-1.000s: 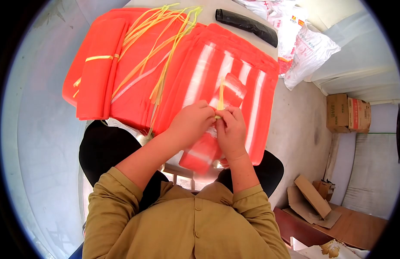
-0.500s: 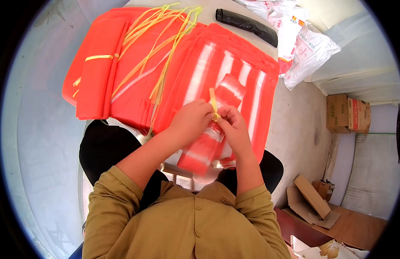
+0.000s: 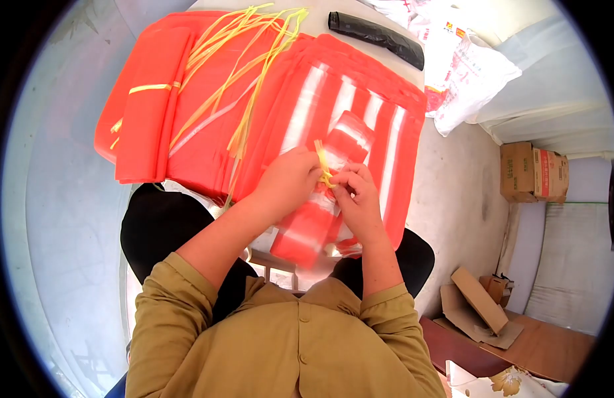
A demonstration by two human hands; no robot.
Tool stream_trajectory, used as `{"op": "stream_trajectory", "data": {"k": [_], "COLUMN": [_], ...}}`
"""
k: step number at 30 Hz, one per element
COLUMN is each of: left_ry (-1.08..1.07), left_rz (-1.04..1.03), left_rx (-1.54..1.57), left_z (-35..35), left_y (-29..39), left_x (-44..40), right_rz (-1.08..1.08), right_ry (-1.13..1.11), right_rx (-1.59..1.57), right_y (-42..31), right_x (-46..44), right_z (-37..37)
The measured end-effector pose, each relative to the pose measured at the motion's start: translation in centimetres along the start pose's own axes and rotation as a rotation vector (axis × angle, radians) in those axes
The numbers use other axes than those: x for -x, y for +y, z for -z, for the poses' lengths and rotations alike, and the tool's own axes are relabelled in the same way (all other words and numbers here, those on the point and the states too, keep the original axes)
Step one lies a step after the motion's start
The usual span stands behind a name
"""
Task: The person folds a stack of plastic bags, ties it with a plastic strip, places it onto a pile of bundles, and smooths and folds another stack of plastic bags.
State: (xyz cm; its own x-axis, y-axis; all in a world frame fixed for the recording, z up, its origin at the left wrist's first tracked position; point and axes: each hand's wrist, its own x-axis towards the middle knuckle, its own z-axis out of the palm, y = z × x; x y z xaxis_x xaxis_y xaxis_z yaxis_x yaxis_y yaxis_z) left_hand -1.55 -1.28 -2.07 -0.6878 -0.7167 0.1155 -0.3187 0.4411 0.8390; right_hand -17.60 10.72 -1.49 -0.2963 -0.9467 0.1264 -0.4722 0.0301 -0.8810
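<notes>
At frame center, the bundle point(image 3: 305, 233) is lying aslant on the striped sheets point(image 3: 394, 166), its lower end reaching past their near edge; bare floor point(image 3: 456, 186) is showing to the right. Both forearms are angling upward. The left hand point(image 3: 290, 180) and right hand point(image 3: 357, 199) are pinching the yellow tie point(image 3: 325, 174), fingertips nearly closed.

On the table point(image 3: 316, 25), a left stack point(image 3: 207, 159) is set towards the left edge, and a right stack point(image 3: 409, 99) is placed beside it. A tied bundle point(image 3: 147, 132) is laid on the left stack, with loose ties point(image 3: 220, 41) spread to its right. Over the right stack, a smaller bundle point(image 3: 301, 232) is encircled by a tie point(image 3: 323, 159). Behind, a roll point(image 3: 376, 41) is laid near the far right corner.
</notes>
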Motion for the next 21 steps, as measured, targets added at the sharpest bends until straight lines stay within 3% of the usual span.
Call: {"op": "stream_trajectory", "data": {"k": [5,8,11,14,15,17,21], "left_ry": [0.022,0.026,0.164,-0.103,-0.099,-0.090,-0.168], "left_rz": [-0.028,-0.002,0.066,0.053,0.029,-0.016,0.164], "left_rx": [-0.321,-0.320,-0.167,-0.037,-0.029,-0.014,0.119], "left_z": [0.4,0.6,1.3,2.5,2.4,2.0,2.9], "left_y": [0.2,0.5,1.5,1.4,1.3,1.2,2.2], "left_x": [0.1,-0.1,0.1,0.9,1.4,2.6,3.2], "right_rz": [-0.052,-0.081,-0.102,-0.199,-0.244,-0.316,-0.391], "right_ry": [-0.052,0.052,0.106,0.020,-0.025,-0.035,0.063], "right_rx": [0.051,0.151,0.257,0.347,0.376,0.277,-0.070], "right_y": [0.8,-0.2,0.0,-1.5,-2.3,-2.9,-3.8], "right_x": [1.6,2.3,3.1,3.3,3.2,3.1,2.8], "right_z": [1.0,1.1,1.4,1.5,1.4,1.3,0.7]}}
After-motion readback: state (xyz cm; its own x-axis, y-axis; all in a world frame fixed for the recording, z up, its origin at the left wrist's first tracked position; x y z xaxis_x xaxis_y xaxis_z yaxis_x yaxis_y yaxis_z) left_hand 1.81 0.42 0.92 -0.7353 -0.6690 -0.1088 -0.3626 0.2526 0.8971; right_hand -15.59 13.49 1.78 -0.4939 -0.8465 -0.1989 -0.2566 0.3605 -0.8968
